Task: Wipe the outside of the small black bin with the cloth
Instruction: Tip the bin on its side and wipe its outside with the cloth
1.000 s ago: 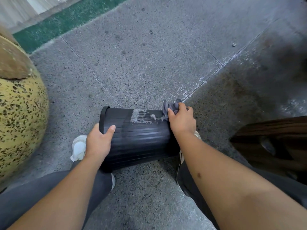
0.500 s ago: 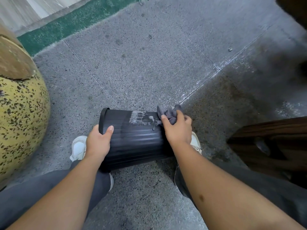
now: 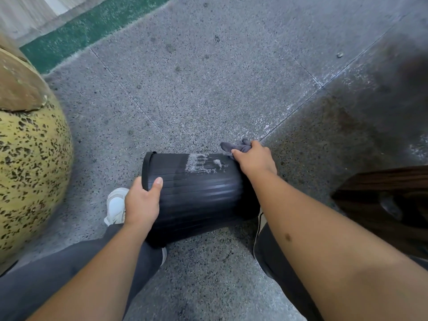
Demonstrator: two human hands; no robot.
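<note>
Small black bin [image 3: 199, 193] lies sideways, left hand [image 3: 141, 205] fingers gripping its rim, right hand [image 3: 254, 158] fingers clutching cloth [image 3: 236, 147].

One camera only, worn on the head, is looking forward and steeply down. It is sitting close above both forearms, with the speckled floor [image 3: 208, 89] filling most of the wide, bent view. No second view is sharing the scene.
</note>
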